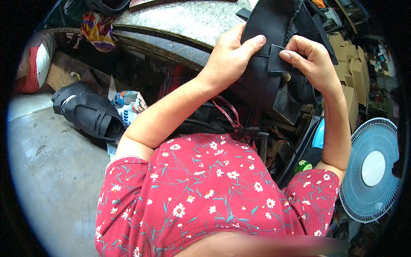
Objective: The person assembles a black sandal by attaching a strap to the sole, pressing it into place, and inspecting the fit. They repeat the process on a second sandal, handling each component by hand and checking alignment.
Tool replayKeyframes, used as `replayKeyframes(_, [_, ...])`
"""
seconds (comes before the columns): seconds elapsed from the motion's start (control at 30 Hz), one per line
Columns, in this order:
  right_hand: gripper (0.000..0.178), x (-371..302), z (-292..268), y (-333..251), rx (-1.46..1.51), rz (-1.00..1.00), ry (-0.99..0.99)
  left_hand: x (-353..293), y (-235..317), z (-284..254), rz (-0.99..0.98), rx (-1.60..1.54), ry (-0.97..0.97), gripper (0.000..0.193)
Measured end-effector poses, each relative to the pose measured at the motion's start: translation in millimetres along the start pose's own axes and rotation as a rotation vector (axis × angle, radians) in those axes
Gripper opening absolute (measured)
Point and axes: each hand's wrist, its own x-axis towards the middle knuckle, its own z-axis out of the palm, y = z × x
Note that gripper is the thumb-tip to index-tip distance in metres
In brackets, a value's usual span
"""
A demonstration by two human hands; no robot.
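A black leather shoe upper (267, 25) with stitched edges and strap-like flaps is held up at the top, right of centre. My left hand (231, 55) grips its left side, thumb pressed flat on the leather and the other fingers hidden behind. On its right side, my right hand (314, 60) pinches the edge of a short black flap (277, 60) between thumb and curled forefinger. More black leather parts hang below and behind my right hand; where one piece ends and another begins is hard to tell.
A worn worktable (171, 21) spans the top. Nested black uppers (87, 112) lie at left beside a printed plastic bag (130, 107). Cardboard pieces (357, 70) stand at right, above a round fan (372, 169). Another person's red-and-white clothing (36, 64) shows at far left.
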Motion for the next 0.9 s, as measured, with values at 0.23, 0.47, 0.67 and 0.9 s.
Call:
replayKeyframes(0.23, [0.025, 3.1, 0.3, 1.1, 0.0, 0.0, -0.019, 1.3, -3.3, -1.8, 0.026, -0.018, 0.02, 0.025])
replayKeyframes(0.47, [0.025, 3.0, 2.5, -4.5, 0.014, -0.005, 0.0, -0.8, 1.3, -1.5, 0.005, -0.042, 0.023, 0.024])
replayKeyframes(0.67, [0.024, 1.4, 3.3, -9.6, 0.04, 0.031, -0.023, -4.2, 13.1, -2.4, -0.051, -0.115, -0.025, 0.028])
replayKeyframes(0.9, [0.025, 5.5, 5.5, -14.9, 0.044, 0.015, -0.009, -8.2, 27.4, -5.5, -0.049, -0.014, -0.073, 0.047])
